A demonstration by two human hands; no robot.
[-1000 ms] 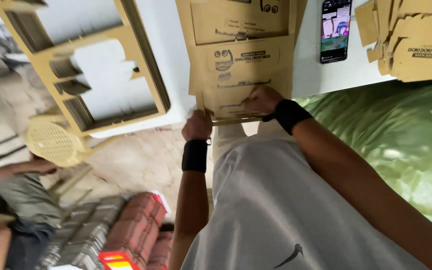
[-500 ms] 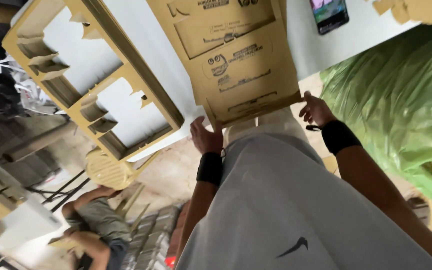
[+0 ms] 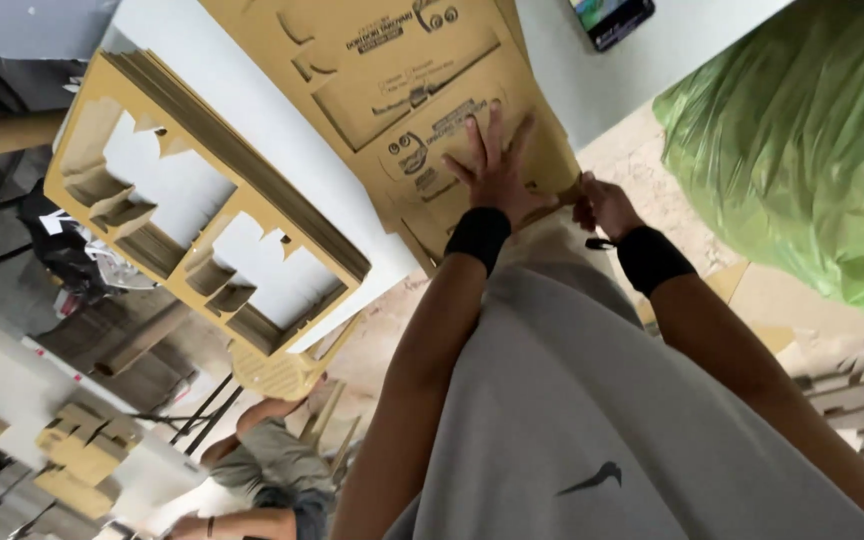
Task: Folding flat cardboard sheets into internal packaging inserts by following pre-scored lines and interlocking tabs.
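Left hand [image 3: 497, 170] lies flat, fingers spread, on the printed cardboard sheet [image 3: 402, 100]. Right hand [image 3: 604, 205] pinches the sheet's near corner, just beside the left.

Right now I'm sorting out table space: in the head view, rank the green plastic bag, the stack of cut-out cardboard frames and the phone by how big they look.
1. Stack of cut-out cardboard frames
2. Green plastic bag, cropped by the frame and perhaps nearer the camera, so these two could swap.
3. Phone, clearly smallest, though only partly in view.
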